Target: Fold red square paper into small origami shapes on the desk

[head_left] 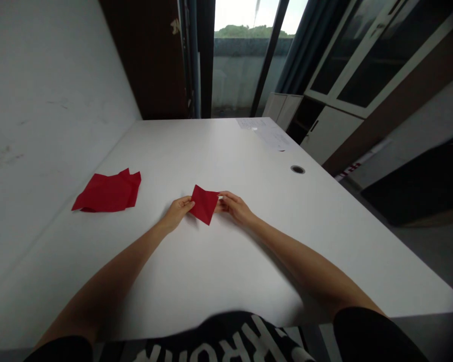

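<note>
A small folded piece of red paper [204, 204] is held just above the white table, one corner pointing toward me. My left hand [178, 210] pinches its left corner between thumb and fingers. At the right corner, my right hand [234, 207] grips the paper with thumb and forefinger, the other fingers curled beneath. A faint crease runs across the red surface. Farther left lies a loose stack of larger red paper sheets [107, 192], overlapping unevenly, with neither hand touching it.
The white table [196, 146] meets a wall [60, 75] along the left. Thin printed sheets [266, 133] lie at its far right, near a round cable hole [297, 170]. Beyond the right edge stands a cabinet [332, 133]; a glass door [241, 65] is behind the table.
</note>
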Tool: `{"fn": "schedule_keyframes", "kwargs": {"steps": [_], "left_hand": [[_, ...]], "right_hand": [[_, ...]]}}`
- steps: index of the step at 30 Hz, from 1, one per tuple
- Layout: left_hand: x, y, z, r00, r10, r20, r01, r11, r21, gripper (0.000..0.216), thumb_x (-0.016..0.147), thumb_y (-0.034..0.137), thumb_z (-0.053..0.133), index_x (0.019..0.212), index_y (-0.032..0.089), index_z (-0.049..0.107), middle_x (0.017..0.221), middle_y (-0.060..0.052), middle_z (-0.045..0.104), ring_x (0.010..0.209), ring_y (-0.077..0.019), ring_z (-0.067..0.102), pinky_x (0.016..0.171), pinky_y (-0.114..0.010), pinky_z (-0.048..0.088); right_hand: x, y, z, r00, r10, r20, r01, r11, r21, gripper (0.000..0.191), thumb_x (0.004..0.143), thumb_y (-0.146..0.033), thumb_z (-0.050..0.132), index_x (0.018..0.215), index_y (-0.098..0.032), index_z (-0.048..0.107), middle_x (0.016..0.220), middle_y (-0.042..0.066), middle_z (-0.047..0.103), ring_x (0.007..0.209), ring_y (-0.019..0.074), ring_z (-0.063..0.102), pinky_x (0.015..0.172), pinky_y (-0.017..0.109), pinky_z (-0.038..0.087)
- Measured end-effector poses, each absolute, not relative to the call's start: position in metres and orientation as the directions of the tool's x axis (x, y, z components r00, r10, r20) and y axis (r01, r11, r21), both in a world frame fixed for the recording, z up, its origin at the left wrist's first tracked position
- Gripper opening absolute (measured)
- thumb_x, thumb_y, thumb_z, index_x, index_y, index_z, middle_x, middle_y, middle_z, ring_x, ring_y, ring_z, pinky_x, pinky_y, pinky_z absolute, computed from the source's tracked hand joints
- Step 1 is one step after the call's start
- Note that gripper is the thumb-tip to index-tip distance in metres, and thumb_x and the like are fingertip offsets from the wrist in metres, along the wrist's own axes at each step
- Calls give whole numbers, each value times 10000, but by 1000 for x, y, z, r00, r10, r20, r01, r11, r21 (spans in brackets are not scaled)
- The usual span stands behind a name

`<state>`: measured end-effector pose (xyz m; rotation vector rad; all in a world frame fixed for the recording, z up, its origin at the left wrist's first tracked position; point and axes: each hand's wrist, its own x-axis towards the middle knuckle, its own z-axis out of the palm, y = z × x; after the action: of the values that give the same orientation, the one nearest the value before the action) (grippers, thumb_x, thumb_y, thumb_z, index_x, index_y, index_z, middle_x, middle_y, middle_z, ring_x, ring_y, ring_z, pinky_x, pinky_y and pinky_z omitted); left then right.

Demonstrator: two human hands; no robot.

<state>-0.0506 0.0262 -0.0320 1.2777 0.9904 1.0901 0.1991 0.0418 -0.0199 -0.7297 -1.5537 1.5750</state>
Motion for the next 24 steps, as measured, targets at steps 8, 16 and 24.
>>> {"fn": "schedule_keyframes", "kwargs": {"steps": [8,16,24], "left_hand": [[-43,14,-16,446,887,-118,-14,138,990,420,818,449,757,1122,162,723,1008,-76,758,856,-185,690,817,-308,515],[-41,20,-24,185,982,34,83,-50,995,399,803,335,723,1164,173,666,772,12,644,688,-119,607,644,-231,473],[-39,21,-29,196,947,255,475,-319,820,253,874,222,592,1095,215,715,1006,-42,712,845,-163,637,788,-302,524]], "right_hand": [[201,27,-9,-640,596,485,205,741,-640,372,972,-334,573,1334,-249,600,1119,104,668,997,210,630,885,347,516],[204,33,-13,-719,482,500,460,870,-177,281,971,-217,549,1150,-299,749,1043,104,626,955,236,534,865,388,457],[201,30,-11,-862,325,389,336,941,-41,269,1019,-261,510,1192,-267,715,1328,92,642,1259,258,507,1014,429,407]]}}
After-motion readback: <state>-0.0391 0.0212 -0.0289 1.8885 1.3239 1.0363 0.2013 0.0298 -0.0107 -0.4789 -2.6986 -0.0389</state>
